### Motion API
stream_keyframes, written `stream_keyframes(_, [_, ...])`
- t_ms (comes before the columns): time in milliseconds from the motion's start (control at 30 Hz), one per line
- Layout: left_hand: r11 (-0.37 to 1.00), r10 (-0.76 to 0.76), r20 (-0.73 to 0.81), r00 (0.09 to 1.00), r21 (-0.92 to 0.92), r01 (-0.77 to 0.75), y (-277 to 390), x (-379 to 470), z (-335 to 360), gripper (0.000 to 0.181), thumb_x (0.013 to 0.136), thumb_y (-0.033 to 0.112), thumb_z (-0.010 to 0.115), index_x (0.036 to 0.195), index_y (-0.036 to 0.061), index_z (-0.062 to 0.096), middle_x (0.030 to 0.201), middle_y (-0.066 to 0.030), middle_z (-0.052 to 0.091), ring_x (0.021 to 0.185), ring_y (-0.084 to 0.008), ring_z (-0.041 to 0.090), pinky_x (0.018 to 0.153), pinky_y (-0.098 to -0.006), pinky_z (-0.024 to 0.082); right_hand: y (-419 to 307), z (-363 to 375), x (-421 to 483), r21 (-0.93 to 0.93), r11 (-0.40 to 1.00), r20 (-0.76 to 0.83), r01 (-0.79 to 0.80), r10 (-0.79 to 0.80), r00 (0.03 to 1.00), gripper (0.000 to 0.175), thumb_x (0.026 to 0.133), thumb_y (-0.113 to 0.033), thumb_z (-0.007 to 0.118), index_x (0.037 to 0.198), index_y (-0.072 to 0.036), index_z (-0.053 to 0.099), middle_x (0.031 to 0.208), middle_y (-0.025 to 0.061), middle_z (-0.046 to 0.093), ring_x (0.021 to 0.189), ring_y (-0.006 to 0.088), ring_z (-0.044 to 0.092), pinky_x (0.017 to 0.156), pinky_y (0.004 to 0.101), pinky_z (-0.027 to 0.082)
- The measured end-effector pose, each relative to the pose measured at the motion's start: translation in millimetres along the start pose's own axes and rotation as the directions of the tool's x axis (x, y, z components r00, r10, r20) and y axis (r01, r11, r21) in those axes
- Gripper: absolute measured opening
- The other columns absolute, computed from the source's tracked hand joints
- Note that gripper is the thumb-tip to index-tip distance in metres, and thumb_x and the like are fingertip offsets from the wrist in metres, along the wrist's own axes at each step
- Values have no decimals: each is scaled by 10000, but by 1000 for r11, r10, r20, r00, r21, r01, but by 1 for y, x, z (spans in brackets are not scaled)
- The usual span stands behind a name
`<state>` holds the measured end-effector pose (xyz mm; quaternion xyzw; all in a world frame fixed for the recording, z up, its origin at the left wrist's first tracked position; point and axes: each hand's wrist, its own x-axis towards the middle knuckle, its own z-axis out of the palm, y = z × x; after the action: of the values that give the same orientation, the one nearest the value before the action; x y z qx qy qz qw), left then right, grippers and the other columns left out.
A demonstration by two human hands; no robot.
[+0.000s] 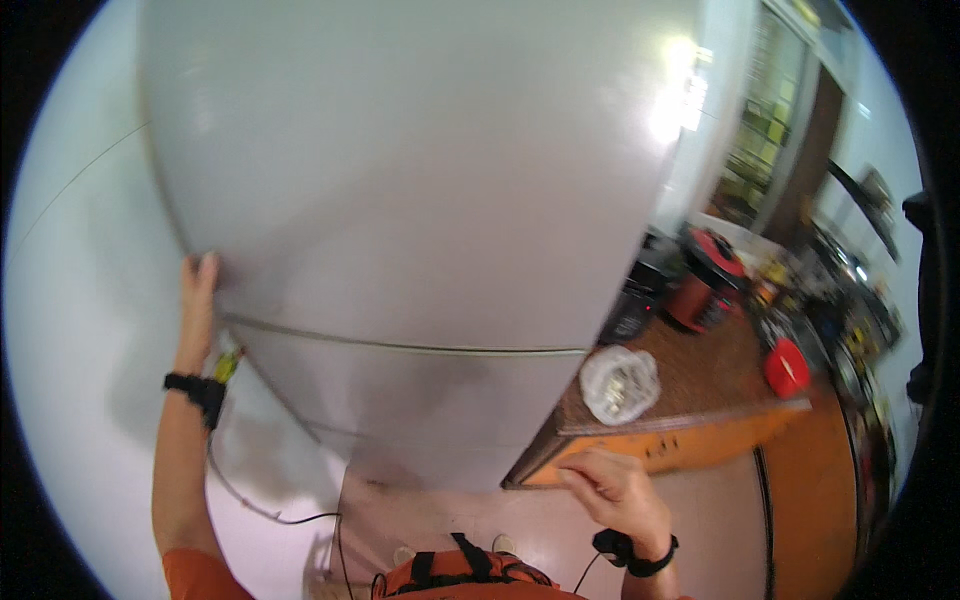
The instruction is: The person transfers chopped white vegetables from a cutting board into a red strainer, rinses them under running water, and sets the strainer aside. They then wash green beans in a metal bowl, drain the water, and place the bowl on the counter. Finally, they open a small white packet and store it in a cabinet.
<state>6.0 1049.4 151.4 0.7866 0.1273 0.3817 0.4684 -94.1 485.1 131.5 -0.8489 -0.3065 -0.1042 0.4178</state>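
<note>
Before me stands a tall, pale grey refrigerator with a large upper door (420, 187) and a lower door (420, 390), divided by a thin horizontal seam. My left hand (198, 289) is at the left edge of the upper door, just above the seam, and grips that edge; its fingertips are partly hidden. My right hand (619, 487) hovers in front of the counter's corner, right of the refrigerator, with curled fingers and nothing visible in them. Each wrist wears a black strap with a small device.
Right of the refrigerator is a brown countertop (686, 382) over orange cabinets (810, 480). On it are a white plastic bag (619, 384), a red and black cooker (705, 281), a black appliance (634, 300) and a red object (786, 367). A cable (255, 510) hangs at the left wall.
</note>
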Motion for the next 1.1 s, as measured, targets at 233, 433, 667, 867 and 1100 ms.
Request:
stream_keyframes(233, [981,-5,98,995,-191,24,-48,33,-6,1069,903,656,564,1514,-121,158,1570,-235,252,1454,-289,258,1191,-387,182,-48,35,-43,-104,970,-103,-218,208,973,101,907,-128,644,928,-30,647,811,133,638,726,332,639,626,399,517])
stream_keyframes(433, [988,118,-27,993,-97,-120,-46,25,-4,995,940,591,565,1482,-162,206,1531,-249,315,1428,-280,303,1181,-362,199,-72,37,-76,-197,926,-155,-323,296,942,123,921,-153,644,917,-30,655,803,140,653,722,349,640,626,407,521])
stream_keyframes(667, [986,165,-54,985,-18,-166,-32,18,-5,559,958,542,581,1047,-7,516,992,-60,516,956,-171,452,921,-279,378,-86,25,-119,-212,896,-232,-390,341,911,104,901,-135,675,919,-33,683,847,136,690,718,332,671,619,385,541])
stream_keyframes(867, [980,177,-147,973,-60,-187,-6,-28,-27,531,962,512,592,1011,-10,506,985,-70,539,910,-182,473,867,-301,421,-94,3,-155,-187,880,-284,-437,377,882,91,885,-90,688,933,-13,694,791,128,670,673,277,664,593,340,513])
stream_keyframes(1100, [975,221,-170,960,41,-218,38,-133,-78,481,963,463,601,1023,-3,500,956,-67,546,884,-177,472,822,-320,434,-93,-4,-169,-168,948,-158,-269,243,957,89,879,-84,690,924,-7,683,757,122,648,648,275,640,580,345,499])
